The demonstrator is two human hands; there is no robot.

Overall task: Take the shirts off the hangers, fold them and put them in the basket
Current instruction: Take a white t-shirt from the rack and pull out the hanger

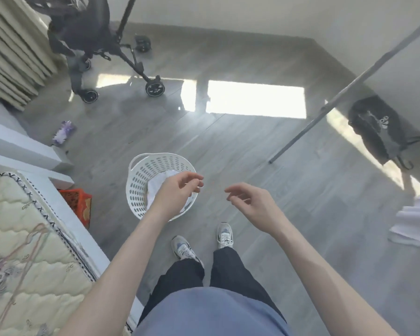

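A white perforated laundry basket (141, 170) stands on the grey floor just ahead of my feet. A folded white shirt (157, 184) lies inside it, partly hidden by my arm. My left hand (180, 190) hovers over the basket's right rim, fingers loosely curled and apart, holding nothing. My right hand (250, 202) floats to the right of the basket above the bare floor, also empty with fingers spread. White cloth (415, 224) hangs at the right edge of view.
A quilted mattress (22, 238) on a white frame fills the lower left, with an orange box (79, 204) beside it. A black stroller (95, 44) stands at the far left. A grey rack pole (349, 86) slants across the right, near a black bag (378, 129).
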